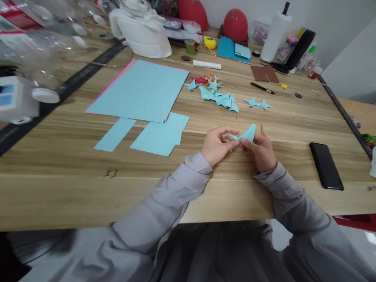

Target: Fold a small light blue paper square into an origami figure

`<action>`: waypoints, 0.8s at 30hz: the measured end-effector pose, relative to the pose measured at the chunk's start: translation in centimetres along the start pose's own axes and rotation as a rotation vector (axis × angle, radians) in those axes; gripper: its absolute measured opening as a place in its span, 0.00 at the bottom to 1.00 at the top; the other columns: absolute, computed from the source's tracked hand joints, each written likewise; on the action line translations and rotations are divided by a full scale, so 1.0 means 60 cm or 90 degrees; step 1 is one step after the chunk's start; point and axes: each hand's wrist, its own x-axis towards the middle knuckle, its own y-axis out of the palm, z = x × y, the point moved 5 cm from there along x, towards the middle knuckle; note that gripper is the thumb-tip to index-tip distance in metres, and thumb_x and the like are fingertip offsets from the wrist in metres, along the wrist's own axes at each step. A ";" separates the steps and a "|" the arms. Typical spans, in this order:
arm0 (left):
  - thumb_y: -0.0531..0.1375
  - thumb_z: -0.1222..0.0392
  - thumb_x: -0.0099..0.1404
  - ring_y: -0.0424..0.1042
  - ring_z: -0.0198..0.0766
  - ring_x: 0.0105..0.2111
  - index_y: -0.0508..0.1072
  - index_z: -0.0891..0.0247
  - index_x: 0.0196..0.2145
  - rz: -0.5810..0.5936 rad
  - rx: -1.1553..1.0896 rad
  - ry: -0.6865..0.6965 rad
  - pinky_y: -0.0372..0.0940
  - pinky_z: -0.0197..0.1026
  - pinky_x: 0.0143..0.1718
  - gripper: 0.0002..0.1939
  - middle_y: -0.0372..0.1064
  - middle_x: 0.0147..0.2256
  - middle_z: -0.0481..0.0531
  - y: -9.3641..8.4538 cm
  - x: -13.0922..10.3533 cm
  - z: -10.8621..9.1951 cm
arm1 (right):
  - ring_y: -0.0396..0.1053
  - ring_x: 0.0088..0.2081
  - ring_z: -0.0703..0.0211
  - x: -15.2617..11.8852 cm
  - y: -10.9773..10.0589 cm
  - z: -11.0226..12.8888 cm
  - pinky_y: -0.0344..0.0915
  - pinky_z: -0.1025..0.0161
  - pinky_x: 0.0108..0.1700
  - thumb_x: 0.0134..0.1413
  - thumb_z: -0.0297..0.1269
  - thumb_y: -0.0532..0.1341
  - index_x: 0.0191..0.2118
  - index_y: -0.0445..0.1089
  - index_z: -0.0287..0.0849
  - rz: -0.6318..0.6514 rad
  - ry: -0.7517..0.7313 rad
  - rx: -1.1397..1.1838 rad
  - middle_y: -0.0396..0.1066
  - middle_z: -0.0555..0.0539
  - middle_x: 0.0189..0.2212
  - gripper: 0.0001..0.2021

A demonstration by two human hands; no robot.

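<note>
Between my two hands is a folded light-blue paper piece (248, 134) with pointed ends. My left hand (219, 144) pinches its left part between thumb and fingers. The right side of the same piece is held by my right hand (260, 150), thumb in front and fingers curled behind. Beyond my hands lie two small blue folded pieces (258, 103) and a cluster of blue folded pieces (220, 98), with red and orange ones (205, 80) behind. A small tool with an orange part (262, 130) shows partly behind my right hand.
Large blue sheets (141, 90) and cut blue pieces (158, 135) lie to the left. A black phone (326, 165) is at the right, and a pen (262, 88) lies farther back. Plastic bottles (44, 70) crowd the left; a paper roll (276, 35) stands behind.
</note>
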 end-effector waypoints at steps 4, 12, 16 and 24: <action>0.70 0.62 0.43 0.61 0.27 0.15 0.75 0.68 0.32 0.003 -0.006 -0.006 0.56 0.33 0.18 0.17 0.69 0.17 0.46 0.000 -0.002 -0.001 | 0.64 0.23 0.65 -0.003 0.003 0.007 0.63 0.64 0.28 0.40 0.46 0.71 0.23 0.72 0.42 0.008 -0.040 -0.026 0.70 0.52 0.19 0.13; 0.70 0.58 0.43 0.65 0.29 0.16 0.76 0.66 0.29 -0.006 -0.031 0.025 0.62 0.34 0.19 0.15 0.69 0.17 0.46 -0.002 -0.003 -0.004 | 0.64 0.23 0.64 -0.003 0.002 0.011 0.63 0.64 0.27 0.41 0.47 0.70 0.23 0.73 0.43 -0.005 -0.064 -0.037 0.70 0.51 0.19 0.13; 0.70 0.57 0.43 0.68 0.31 0.18 0.75 0.67 0.27 -0.024 -0.008 0.030 0.64 0.35 0.21 0.14 0.71 0.20 0.48 -0.003 -0.003 -0.008 | 0.64 0.23 0.64 -0.003 0.000 0.015 0.64 0.64 0.27 0.39 0.47 0.71 0.22 0.73 0.43 -0.030 -0.080 -0.057 0.71 0.51 0.20 0.13; 0.71 0.55 0.43 0.65 0.29 0.16 0.75 0.66 0.28 -0.040 -0.023 0.030 0.64 0.35 0.20 0.16 0.71 0.19 0.47 -0.002 -0.003 -0.006 | 0.67 0.23 0.63 -0.003 -0.002 0.013 0.67 0.62 0.28 0.39 0.44 0.71 0.23 0.74 0.43 -0.038 -0.067 -0.032 0.72 0.51 0.20 0.11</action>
